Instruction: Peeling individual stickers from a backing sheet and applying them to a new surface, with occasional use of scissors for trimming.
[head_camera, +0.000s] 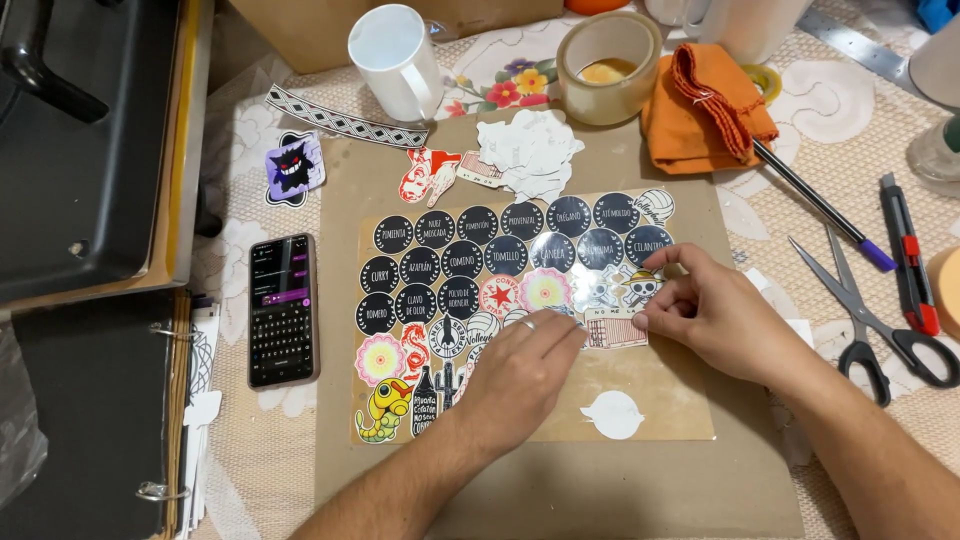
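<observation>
Both hands are down on the sticker sheet (640, 400), which lies on a brown cardboard mat (700, 480) in the middle of the tabletop (880, 180). The left hand (520, 372) is pretty much flat and loosely open, palm down, fingers stretched out over the lower middle of the sheet, with a ring on one finger. It's pressing on the sheet rather than gripping anything. The right hand (712, 312) is curled, thumb and fingertips pinched at the edge of a small pinkish rectangular sticker (612, 332) that sits right between the two hands, just under the skull sticker (640, 288). Can't really tell if it's lifted off yet or only touched.

Around them: rows of round black label stickers (465, 262) fill the upper part of the sheet, a white blob-shaped cutout (612, 414) lies near its bottom edge, below both hands. Scissors (870, 320) and a pen (820, 205) are off to the right, a phone (282, 310) to the left, and a tape roll (608, 68) and white mug (396, 62) up top.
</observation>
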